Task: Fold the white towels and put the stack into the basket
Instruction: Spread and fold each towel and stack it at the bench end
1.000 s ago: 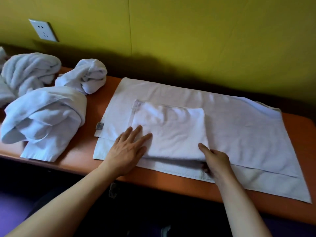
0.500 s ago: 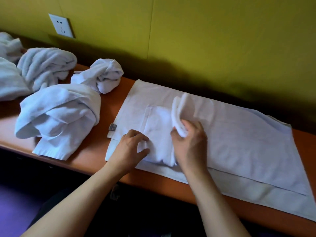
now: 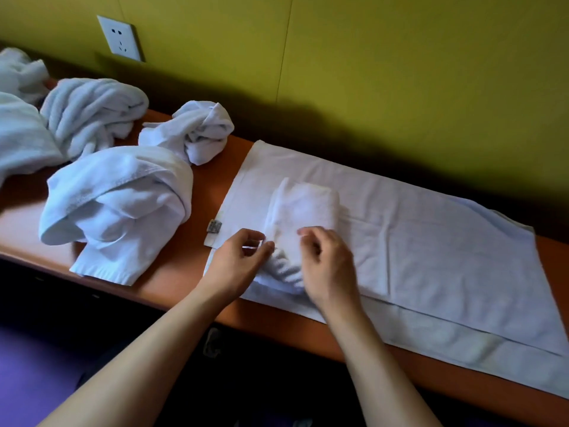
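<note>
yellow-green wall panels and a white socket (image 3: 120, 38) back an orange worktop (image 3: 212, 167) where you are partway through folding. a small folded towel (image 3: 303, 211) sits on a larger flat towel (image 3: 431, 248) spread along the worktop, with three crumpled towels (image 3: 123, 204) heaped to your left, not yet folded. no basket is in view.

what could go wrong, as a judgement: the small towel's near end looks bunched and rippled between your hands, so pressing it down now may lock in a crooked fold, and tugging it could drag and wrinkle the flat towel beneath. that flat towel's front edge already hangs a little over the worktop's rim and might slide further if pulled.

your left hand (image 3: 238, 260) hovers at the small towel's near left corner, fingers curled, with thumb and forefinger close together; motion blur leaves it unclear whether they pinch the cloth. your right hand (image 3: 328, 266) lies over the towel's near right edge, fingers loosely bent; whether it grips fabric or merely touches it cannot be told.
</note>
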